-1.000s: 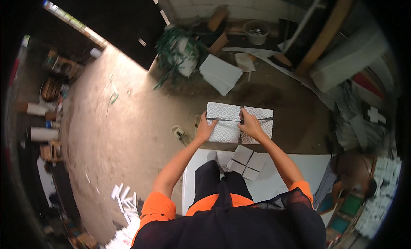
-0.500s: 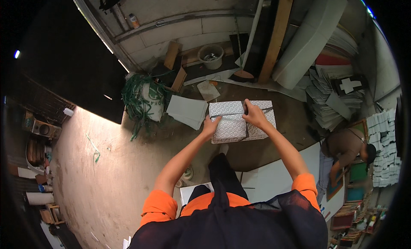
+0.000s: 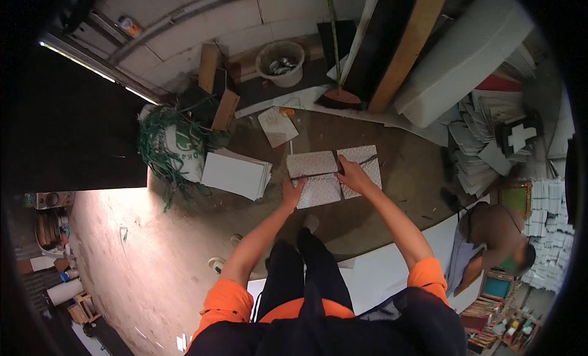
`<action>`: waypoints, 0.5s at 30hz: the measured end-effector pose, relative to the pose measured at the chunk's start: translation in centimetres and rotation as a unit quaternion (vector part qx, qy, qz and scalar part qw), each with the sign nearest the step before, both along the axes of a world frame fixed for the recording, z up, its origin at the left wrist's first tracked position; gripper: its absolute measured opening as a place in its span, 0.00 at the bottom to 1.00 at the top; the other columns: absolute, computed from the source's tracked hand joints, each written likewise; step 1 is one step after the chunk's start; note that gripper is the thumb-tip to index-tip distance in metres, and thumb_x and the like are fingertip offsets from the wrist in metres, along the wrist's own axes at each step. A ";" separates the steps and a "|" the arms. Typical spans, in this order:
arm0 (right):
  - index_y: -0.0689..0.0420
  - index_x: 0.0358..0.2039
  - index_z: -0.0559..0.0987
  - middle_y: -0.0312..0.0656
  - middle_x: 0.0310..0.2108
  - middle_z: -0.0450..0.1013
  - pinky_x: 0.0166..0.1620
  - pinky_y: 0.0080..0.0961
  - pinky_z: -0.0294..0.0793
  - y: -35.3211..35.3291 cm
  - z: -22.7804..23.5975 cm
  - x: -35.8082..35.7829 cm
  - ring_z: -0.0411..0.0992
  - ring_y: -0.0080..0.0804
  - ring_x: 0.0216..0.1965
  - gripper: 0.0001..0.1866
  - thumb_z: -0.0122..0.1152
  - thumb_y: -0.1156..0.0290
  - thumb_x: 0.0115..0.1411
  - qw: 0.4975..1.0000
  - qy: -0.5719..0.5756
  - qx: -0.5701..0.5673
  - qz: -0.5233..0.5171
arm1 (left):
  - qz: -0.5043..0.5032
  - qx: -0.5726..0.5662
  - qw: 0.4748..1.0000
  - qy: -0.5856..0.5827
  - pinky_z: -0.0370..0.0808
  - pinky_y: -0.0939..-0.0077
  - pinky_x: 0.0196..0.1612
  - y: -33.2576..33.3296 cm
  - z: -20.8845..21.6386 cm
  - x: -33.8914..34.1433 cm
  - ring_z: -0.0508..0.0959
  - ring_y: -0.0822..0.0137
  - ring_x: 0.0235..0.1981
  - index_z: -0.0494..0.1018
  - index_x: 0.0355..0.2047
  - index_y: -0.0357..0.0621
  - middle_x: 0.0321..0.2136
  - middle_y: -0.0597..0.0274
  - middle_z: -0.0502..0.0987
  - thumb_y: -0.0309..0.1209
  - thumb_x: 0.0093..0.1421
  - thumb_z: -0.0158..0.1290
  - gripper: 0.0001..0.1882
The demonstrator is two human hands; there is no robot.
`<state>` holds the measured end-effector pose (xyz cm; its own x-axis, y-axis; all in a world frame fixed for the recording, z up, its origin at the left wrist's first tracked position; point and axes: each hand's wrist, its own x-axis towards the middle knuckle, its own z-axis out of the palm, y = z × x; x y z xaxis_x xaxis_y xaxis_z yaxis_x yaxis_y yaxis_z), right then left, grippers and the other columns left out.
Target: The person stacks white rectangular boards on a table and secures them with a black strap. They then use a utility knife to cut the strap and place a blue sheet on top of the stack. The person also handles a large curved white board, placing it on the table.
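Note:
I have a white, textured rectangular package (image 3: 318, 190) in front of me, with dark straps crossing over its top. At its left edge is my left hand (image 3: 292, 192), thumb over the top and fingers around the side, partly hidden. My right hand (image 3: 354, 175) is closed on the dark strap (image 3: 338, 163) close to where the bands cross. Left of the package lies a stack of white sheets (image 3: 233, 174) on the floor.
A sack with green strands (image 3: 184, 149) stands at the left. Beyond are a bucket (image 3: 280, 63), a broom head (image 3: 340, 98) and leaning beams (image 3: 407, 49). A co-worker (image 3: 493, 233) bends over at the right, beside stacked white bundles (image 3: 551, 233) and white sheeting (image 3: 392, 276).
My view has shifted, so the surroundings appear farther left and more of my legs shows. The package has turned slightly, with both hands still on it. The co-worker bends lower.

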<state>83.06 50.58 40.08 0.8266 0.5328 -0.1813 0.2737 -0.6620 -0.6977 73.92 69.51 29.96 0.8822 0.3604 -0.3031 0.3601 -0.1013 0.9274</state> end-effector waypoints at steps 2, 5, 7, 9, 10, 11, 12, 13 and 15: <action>0.63 0.35 0.62 0.55 0.24 0.68 0.31 0.40 0.65 -0.3 -4.6 2.4 0.67 0.54 0.30 0.18 0.57 0.74 0.44 0.999 -0.034 0.000 0.003 | -0.002 0.014 0.999 0.029 0.55 0.67 0.52 -0.1 -3.0 2.4 0.60 0.54 0.51 0.50 0.52 0.34 0.49 0.45 0.59 0.38 0.48 0.54 0.36; 0.63 0.35 0.64 0.53 0.29 0.68 0.37 0.36 0.64 0.5 -9.8 5.6 0.66 0.48 0.35 0.17 0.56 0.74 0.44 0.996 -0.066 -0.042 0.051 | 0.002 -0.045 0.997 0.056 0.55 0.67 0.52 1.7 -8.8 4.9 0.60 0.56 0.51 0.50 0.53 0.35 0.49 0.46 0.59 0.35 0.49 0.53 0.35; 0.61 0.34 0.65 0.51 0.32 0.67 0.41 0.35 0.61 1.0 -13.5 7.1 0.65 0.45 0.38 0.16 0.55 0.74 0.44 0.983 -0.165 -0.033 0.069 | 0.008 -0.069 0.996 0.052 0.55 0.68 0.52 2.1 -11.7 6.8 0.60 0.57 0.50 0.51 0.53 0.35 0.48 0.47 0.60 0.33 0.49 0.53 0.34; 0.60 0.32 0.66 0.48 0.31 0.66 0.43 0.34 0.58 1.8 -16.3 8.9 0.64 0.43 0.38 0.13 0.54 0.75 0.43 0.992 -0.092 -0.053 0.068 | 0.004 -0.059 0.998 0.033 0.55 0.68 0.51 2.3 -13.0 8.9 0.61 0.58 0.50 0.52 0.52 0.34 0.47 0.48 0.61 0.32 0.48 0.53 0.33; 0.60 0.31 0.66 0.47 0.29 0.66 0.42 0.34 0.59 2.1 -18.2 9.6 0.64 0.43 0.37 0.13 0.54 0.76 0.43 0.992 -0.111 -0.032 0.057 | 0.019 -0.022 0.999 0.030 0.56 0.69 0.51 2.4 -14.6 9.7 0.61 0.58 0.49 0.53 0.51 0.33 0.46 0.48 0.61 0.30 0.48 0.52 0.32; 0.60 0.30 0.65 0.47 0.27 0.65 0.42 0.34 0.59 2.6 -20.3 9.9 0.64 0.43 0.35 0.12 0.54 0.76 0.42 0.991 -0.126 -0.011 0.050 | 0.018 -0.025 0.999 0.028 0.56 0.69 0.51 2.7 -16.5 10.1 0.61 0.58 0.49 0.53 0.51 0.33 0.46 0.48 0.61 0.30 0.48 0.52 0.32; 0.65 0.40 0.65 0.52 0.36 0.65 0.47 0.38 0.58 3.1 -21.4 10.8 0.63 0.45 0.41 0.18 0.52 0.76 0.46 0.993 -0.027 -0.090 0.074 | 0.019 -0.026 0.999 0.023 0.56 0.69 0.51 3.2 -18.2 10.7 0.61 0.58 0.49 0.53 0.51 0.33 0.46 0.48 0.61 0.30 0.48 0.52 0.32; 0.65 0.40 0.65 0.52 0.35 0.65 0.47 0.38 0.59 3.8 -22.6 11.2 0.63 0.45 0.40 0.18 0.52 0.76 0.46 0.993 -0.023 -0.088 0.069 | 0.020 -0.027 0.999 0.019 0.56 0.69 0.51 3.8 -19.9 11.2 0.61 0.58 0.49 0.53 0.51 0.33 0.46 0.48 0.61 0.30 0.48 0.52 0.32; 0.66 0.39 0.65 0.52 0.34 0.65 0.46 0.38 0.59 5.2 -25.0 12.1 0.64 0.45 0.39 0.17 0.52 0.76 0.46 0.994 -0.022 -0.086 0.061 | 0.056 -0.109 0.991 0.055 0.55 0.70 0.51 5.0 -23.7 11.7 0.61 0.57 0.49 0.52 0.52 0.32 0.48 0.47 0.60 0.31 0.49 0.52 0.33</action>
